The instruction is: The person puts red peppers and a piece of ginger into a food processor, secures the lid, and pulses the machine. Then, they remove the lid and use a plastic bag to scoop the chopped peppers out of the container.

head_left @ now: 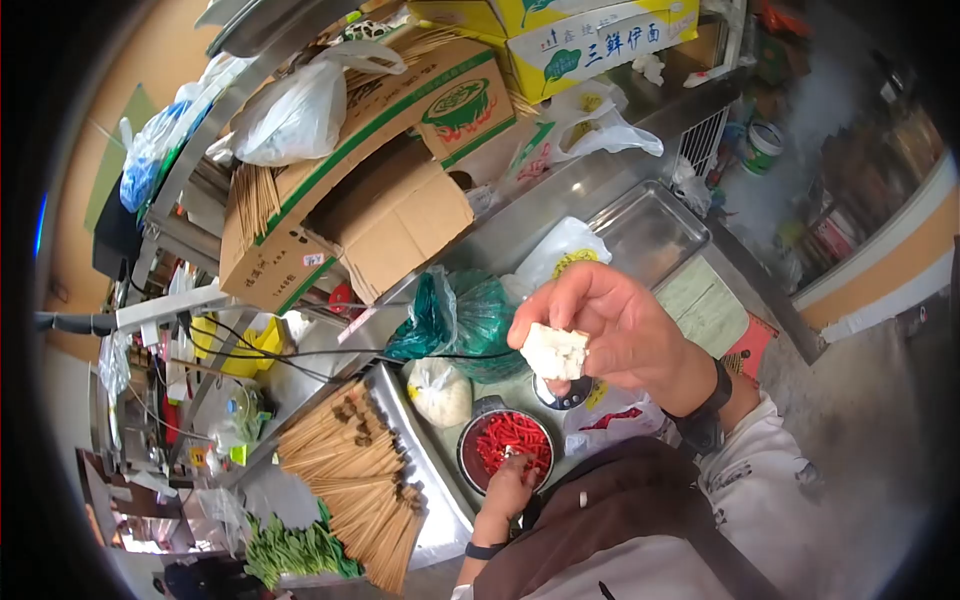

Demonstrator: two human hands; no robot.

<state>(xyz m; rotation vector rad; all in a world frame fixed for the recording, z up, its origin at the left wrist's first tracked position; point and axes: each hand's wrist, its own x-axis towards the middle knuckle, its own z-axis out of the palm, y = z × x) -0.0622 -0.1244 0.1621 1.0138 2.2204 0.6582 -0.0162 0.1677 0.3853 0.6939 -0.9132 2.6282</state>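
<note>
My right hand [625, 335], with a dark watch at the wrist, is raised close to the camera. Its thumb and fingers pinch a white, crumbly piece of food [556, 352], which looks like a torn piece of bun. Lower down, my left hand [508, 487] reaches over the rim of a round dark pot [466, 455]. Red chillies [500, 436] fill the pot. The left fingers are drawn together at the chillies, with something small and pale at their tips that I cannot make out.
Beside the pot are a clear bag of white stuff [438, 392] and a green plastic bag [480, 315]. Bundled skewers [350, 465] lie left, leafy greens [295, 548] beyond. An open cardboard box [400, 220], a metal tray [648, 235] and dark cables [310, 352] are farther back.
</note>
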